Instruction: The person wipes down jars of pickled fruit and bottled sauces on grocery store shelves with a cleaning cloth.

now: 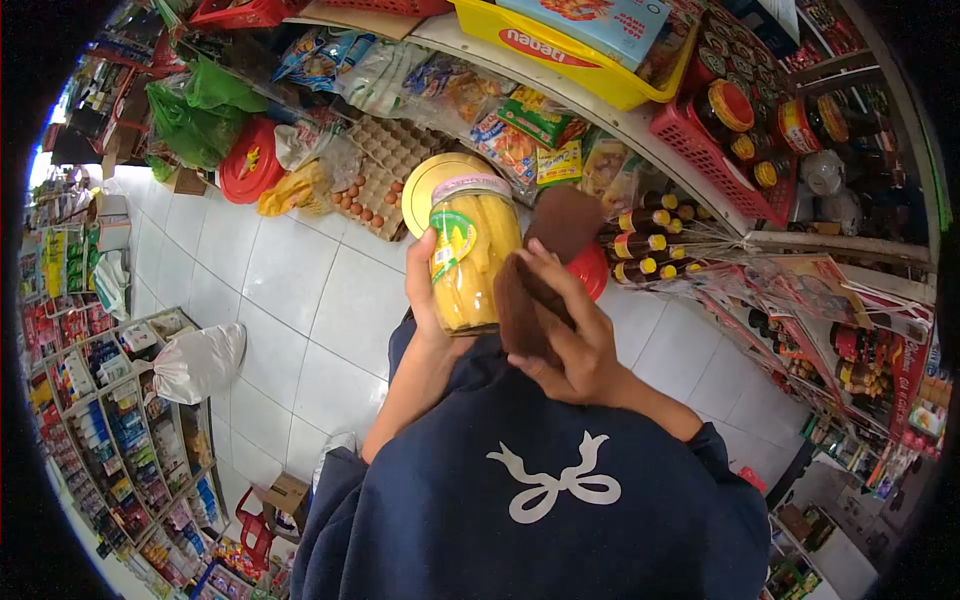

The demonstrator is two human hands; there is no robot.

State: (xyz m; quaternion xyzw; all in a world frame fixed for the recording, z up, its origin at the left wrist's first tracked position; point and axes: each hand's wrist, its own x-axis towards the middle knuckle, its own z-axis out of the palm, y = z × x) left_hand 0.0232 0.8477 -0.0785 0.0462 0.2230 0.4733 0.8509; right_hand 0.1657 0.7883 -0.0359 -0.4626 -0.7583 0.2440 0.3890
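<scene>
My left hand (428, 290) is closed around the lower left side of a glass jar of baby corn (482, 260), its thumb along the glass. The jar is almost upright, with a pale lid and a green and white label. On the jar's right, my right hand (575, 335) grips a folded brown cloth (527, 312). Part of the cloth lies against the lower right of the glass, and another flap sticks out above the fingers. The underside of the jar and most of my left fingers are hidden.
Egg trays (395, 160) holding several eggs sit on the tiled floor (345, 305) ahead. Dark bottles with yellow caps (640, 245) stand to the right, below a red basket (735, 160) of jars. A white sack (200, 362) lies by the left shelves.
</scene>
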